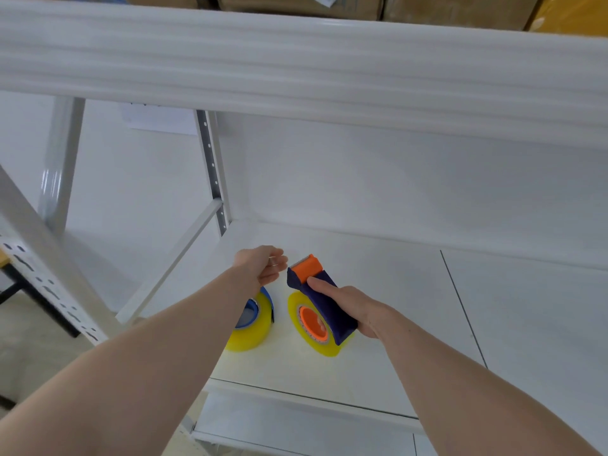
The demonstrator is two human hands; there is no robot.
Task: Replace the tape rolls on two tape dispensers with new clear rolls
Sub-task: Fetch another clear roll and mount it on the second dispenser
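Note:
A dark blue tape dispenser [324, 296] with an orange cutter head and orange hub carries a clear yellowish roll [316, 340]. It rests on the white shelf [411, 291]. My right hand [355, 307] grips its handle from the right. A second dispenser [255, 312], blue, with a clear yellowish roll on it, stands just left, partly hidden behind my left forearm. My left hand [265, 266] hovers above it, level with the orange cutter, fingers loosely curled; a thin strip of clear tape seems to be at the fingertips, hard to tell.
A wide white shelf beam [296, 60] crosses overhead. Perforated grey uprights [214, 172] stand at the left. Cardboard boxes [296, 4] sit on the upper shelf. A lower shelf [296, 429] lies below the front edge.

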